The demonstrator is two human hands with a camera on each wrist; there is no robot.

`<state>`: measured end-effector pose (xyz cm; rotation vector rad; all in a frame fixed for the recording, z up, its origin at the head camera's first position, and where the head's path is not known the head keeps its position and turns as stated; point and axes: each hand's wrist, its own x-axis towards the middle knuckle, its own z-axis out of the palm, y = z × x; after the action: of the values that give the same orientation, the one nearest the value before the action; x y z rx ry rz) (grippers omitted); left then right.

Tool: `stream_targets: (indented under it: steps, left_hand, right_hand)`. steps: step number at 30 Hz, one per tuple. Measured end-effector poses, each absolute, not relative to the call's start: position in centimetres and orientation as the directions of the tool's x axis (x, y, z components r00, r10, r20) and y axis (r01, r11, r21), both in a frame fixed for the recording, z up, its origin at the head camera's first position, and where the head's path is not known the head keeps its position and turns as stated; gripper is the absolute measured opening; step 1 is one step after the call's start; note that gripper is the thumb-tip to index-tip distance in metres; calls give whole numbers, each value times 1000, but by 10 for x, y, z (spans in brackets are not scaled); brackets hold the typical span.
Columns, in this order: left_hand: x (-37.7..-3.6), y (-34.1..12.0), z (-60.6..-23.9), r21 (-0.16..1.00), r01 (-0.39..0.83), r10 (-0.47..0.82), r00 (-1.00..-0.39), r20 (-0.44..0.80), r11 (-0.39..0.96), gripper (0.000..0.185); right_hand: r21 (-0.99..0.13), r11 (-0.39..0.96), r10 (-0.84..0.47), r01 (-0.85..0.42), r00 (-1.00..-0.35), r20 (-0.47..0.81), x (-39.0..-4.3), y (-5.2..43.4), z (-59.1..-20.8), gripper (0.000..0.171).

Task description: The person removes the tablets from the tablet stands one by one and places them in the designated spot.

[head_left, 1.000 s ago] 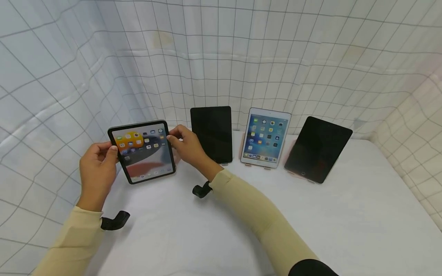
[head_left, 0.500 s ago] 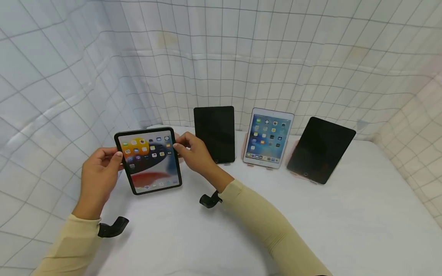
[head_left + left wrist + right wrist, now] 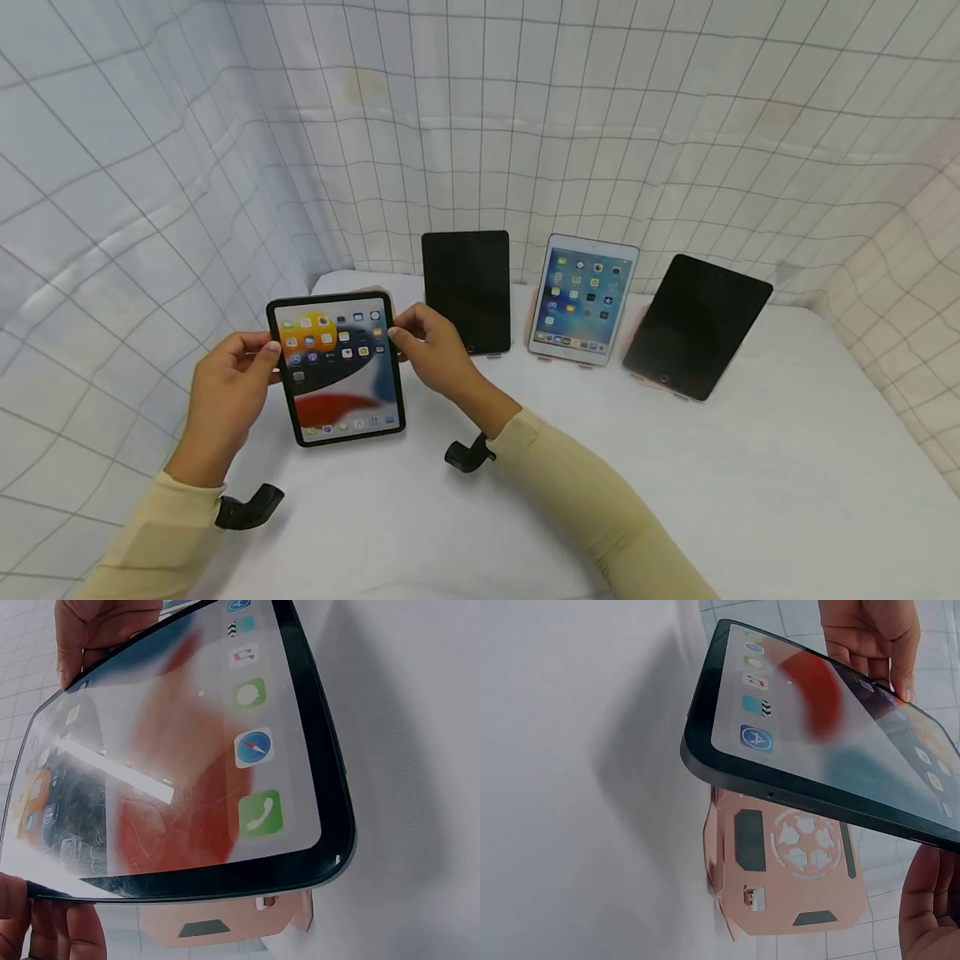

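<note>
A black-framed tablet (image 3: pixel 337 367) with a lit home screen is held in the air above the white table (image 3: pixel 675 467). My left hand (image 3: pixel 232 383) grips its left edge and my right hand (image 3: pixel 431 350) grips its right edge. The left wrist view shows the tablet (image 3: pixel 180 750) from below with its dock icons, and my left hand (image 3: pixel 45 922) at the lower corner. The right wrist view shows the tablet (image 3: pixel 825 735) tilted above an empty pink stand (image 3: pixel 787 862), with my right hand (image 3: pixel 930 907) at the lower right.
Three more tablets lean on stands at the back: a dark one (image 3: pixel 467 290), a white one (image 3: pixel 583 298) with a lit screen, and a dark one (image 3: pixel 697 325) at the right. A checked white cloth (image 3: pixel 150 167) hangs around the table.
Both hands have brought the tablet toward me and a little to the right, off its pink stand. The tablets at the back have not moved.
</note>
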<state>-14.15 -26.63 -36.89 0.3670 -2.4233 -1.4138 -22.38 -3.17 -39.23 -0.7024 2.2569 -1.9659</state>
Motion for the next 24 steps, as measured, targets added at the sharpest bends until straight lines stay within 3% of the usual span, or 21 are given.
stream_targets:
  steps: [11, 24]
  left_hand:
    - [-134, -267, -363, 824, -81, -306, -945, 114, 560, 44]
    - [-134, -270, -366, 856, -40, -215, -973, 84, 516, 38]
  right_hand:
    - [-981, 35, -379, -190, -911, 162, -206, -23, -394, 5]
    - [-997, 39, -317, -63, -947, 47, -190, -22, -401, 4]
